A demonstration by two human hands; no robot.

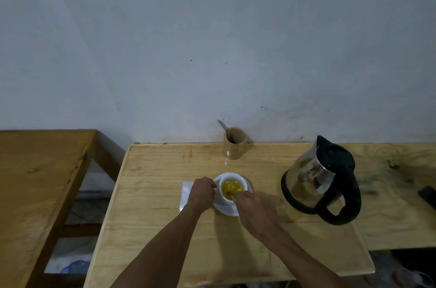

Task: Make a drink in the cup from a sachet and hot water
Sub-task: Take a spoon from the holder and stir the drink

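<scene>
A: Cup [232,189] sits on its saucer [227,209], mid-bench [165,228], filled with yellow liquid. Why both hands?

B: The right hand [253,208] is closed, pinching something dipped in, likely a stirrer; the left hand [202,193] is curled at the handle side, probably steadying the cup.

A: Farther back?

B: The kettle [318,179] stands right, set aside. A tumbler [234,147] stands by the wall.

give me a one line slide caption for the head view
Left hand steadies white cup of yellow drink on its saucer while right hand stirs; kettle stands nearby.
</scene>
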